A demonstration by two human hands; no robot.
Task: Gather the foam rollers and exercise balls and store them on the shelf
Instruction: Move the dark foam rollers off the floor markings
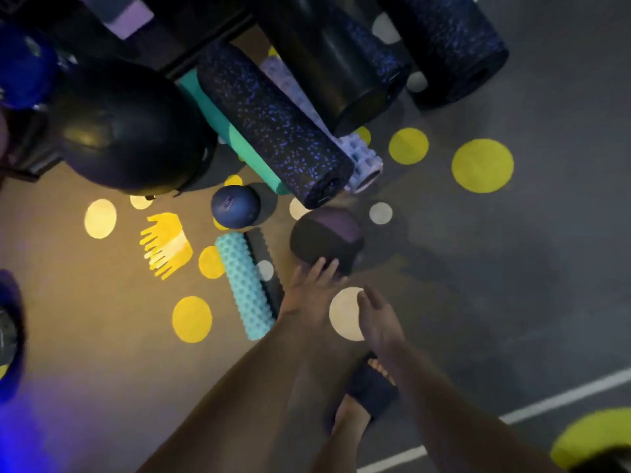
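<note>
- The medicine ball (326,238) is located on the floor (512,268).
- It is touched by the left grip (314,281), fingers spread; the right grip (375,312) is held open, empty.
- The ball may be rolled away if pushed from one side only.

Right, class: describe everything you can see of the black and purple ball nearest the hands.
The black and purple ball is round, mostly black, with a dull purple panel across its upper right. Its surface looks matte, perhaps rubber. It sits on the grey floor, just beyond the low end of the speckled foam roller and right of the small blue ball. Whether the roller touches it cannot be told. The left hand lays spread fingers on its near edge; the right hand is short of it.
</note>
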